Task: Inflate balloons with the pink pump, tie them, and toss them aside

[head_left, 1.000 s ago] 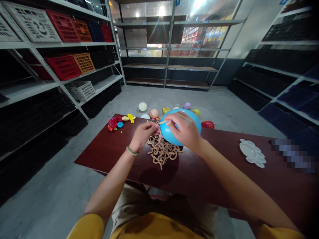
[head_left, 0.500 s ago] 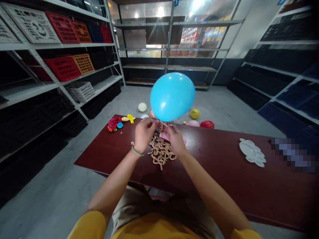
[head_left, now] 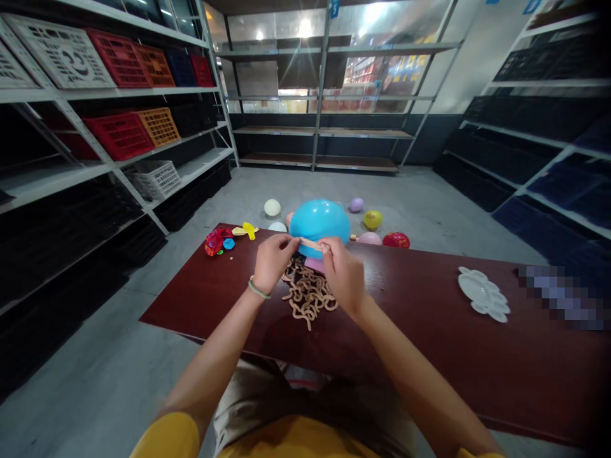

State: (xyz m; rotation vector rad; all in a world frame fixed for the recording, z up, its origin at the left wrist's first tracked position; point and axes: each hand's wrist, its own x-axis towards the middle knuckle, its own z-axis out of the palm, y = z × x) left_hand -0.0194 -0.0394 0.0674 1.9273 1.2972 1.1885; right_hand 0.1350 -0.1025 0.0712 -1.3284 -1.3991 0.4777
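Note:
An inflated blue balloon (head_left: 319, 224) sits just beyond my two hands over the dark red table (head_left: 429, 331). My left hand (head_left: 272, 261) and my right hand (head_left: 342, 275) are both closed in a pinch on a tan rubber band (head_left: 310, 243), stretched between them at the balloon's base. Below my hands lies a heap of tan rubber bands (head_left: 308, 292) on the table. A pink piece (head_left: 315, 263) shows under the balloon.
Uninflated balloons (head_left: 219, 240) lie at the table's far left corner. A white palette tray (head_left: 483, 292) rests to the right. Several inflated balloons (head_left: 372, 219) lie on the floor beyond. Shelving racks with crates (head_left: 119, 130) line the left, back and right.
The blue balloon came down from above my hands to table level behind them. My hands now stretch a rubber band between them.

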